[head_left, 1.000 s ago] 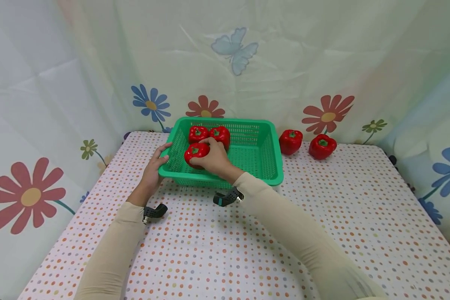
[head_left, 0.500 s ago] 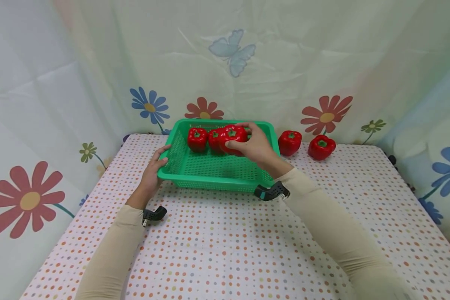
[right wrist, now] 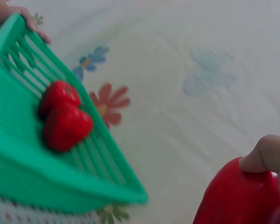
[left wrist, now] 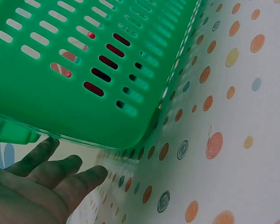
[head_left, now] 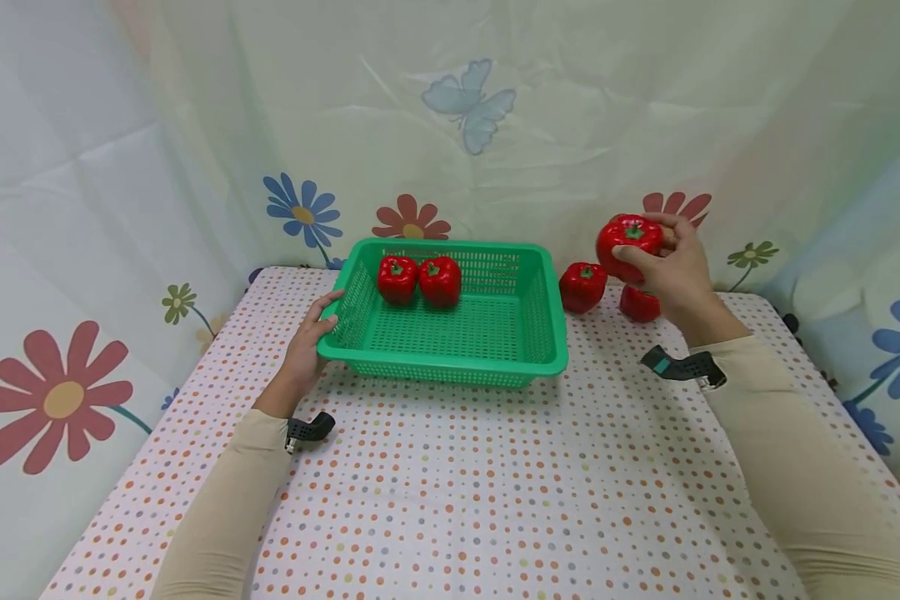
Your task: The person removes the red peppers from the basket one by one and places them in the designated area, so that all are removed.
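Note:
My right hand (head_left: 678,267) holds a red bell pepper (head_left: 630,247) in the air, fingers and thumb around its sides. Below it, two more red bell peppers rest on the table: one pepper (head_left: 582,287) beside the basket and another pepper (head_left: 639,305) partly hidden by the hand. My left hand (head_left: 303,350) holds the left rim of a green plastic basket (head_left: 450,367). In the left wrist view, several fingers (left wrist: 79,179) reach along the basket's outside; the thumb is hidden there. Inside the basket's back left stand two peppers, a left one (head_left: 398,280) and a right one (head_left: 440,282).
A white table (head_left: 435,492) with coloured dots carries everything. A pale curtain (head_left: 570,125) with printed flowers and a butterfly hangs right behind the basket. Each wrist wears a black strapped device, such as the one on the right wrist (head_left: 682,365).
My right hand has lifted the bell pepper out of the basket and carried it right, over the peppers on the table. My left hand stays at the basket's rim.

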`<state>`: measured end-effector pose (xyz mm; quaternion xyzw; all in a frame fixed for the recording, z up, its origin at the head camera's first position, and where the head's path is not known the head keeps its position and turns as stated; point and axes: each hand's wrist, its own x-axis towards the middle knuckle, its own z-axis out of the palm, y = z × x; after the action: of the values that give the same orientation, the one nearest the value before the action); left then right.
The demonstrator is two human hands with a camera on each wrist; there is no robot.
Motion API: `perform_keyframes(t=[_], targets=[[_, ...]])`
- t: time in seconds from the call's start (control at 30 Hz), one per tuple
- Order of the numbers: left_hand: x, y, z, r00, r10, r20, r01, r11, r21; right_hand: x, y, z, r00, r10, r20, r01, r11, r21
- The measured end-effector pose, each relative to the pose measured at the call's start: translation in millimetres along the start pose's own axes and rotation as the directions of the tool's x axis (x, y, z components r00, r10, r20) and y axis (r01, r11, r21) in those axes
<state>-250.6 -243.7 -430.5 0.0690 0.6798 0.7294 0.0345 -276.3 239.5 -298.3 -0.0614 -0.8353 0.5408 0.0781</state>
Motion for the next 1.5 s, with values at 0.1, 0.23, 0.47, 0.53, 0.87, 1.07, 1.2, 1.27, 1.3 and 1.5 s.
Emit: perform_keyframes(t=[0.1,0.23,0.47,0.53,0.87,1.07,1.2,1.27,1.3,1.5], targets=[[0.2,-0.6,-1.4,1.0,0.005,-0.002,-0.005,1.0,-0.002,10.9,18,-23,0.996,0.059,-0.062,-0.056,0.998,0.038],[-0.5,-0.3,-2.3,1.0,0.007,-0.009,-0.007,1.0,-0.007,25.0,45,-50,0.979,0.159,-0.127,-0.135,0.975,0.179],[-0.5,-0.2,-2.7,1.0,0.005,-0.004,-0.006,1.0,-0.008,44.2,98,-71,0.917,0.337,-0.214,-0.265,0.915,0.304],[-0.4,-0.1,-2.0,1.0,0.002,-0.006,-0.002,1.0,-0.016,48.7,111,-73,0.9,0.376,-0.22,-0.302,0.902,0.309],[1.5,-2.2,0.1,1.0,0.006,0.004,-0.006,0.999,-0.049,56.4,144,-65,0.86,0.439,-0.26,-0.402,0.896,0.188],[1.7,-1.6,0.5,1.0,0.006,0.0,-0.006,0.999,-0.032,53.2,146,-64,0.878,0.41,-0.248,-0.414,0.91,0.038],[0.9,-2.2,0.0,1.0,0.018,0.001,-0.018,0.999,-0.032,50.6,143,-65,0.898,0.384,-0.216,-0.407,0.911,-0.071],[0.6,-2.1,0.1,1.0,0.021,0.005,-0.021,0.999,-0.038,50.4,140,-65,0.895,0.396,-0.207,-0.417,0.906,-0.07],[0.6,-2.2,0.2,1.0,0.02,0.006,-0.02,0.999,-0.043,50.4,139,-66,0.892,0.403,-0.204,-0.423,0.904,-0.064],[0.2,-2.0,1.6,1.0,0.016,0.003,-0.015,0.998,-0.053,49.6,131,-71,0.895,0.373,-0.243,-0.407,0.907,-0.107]])
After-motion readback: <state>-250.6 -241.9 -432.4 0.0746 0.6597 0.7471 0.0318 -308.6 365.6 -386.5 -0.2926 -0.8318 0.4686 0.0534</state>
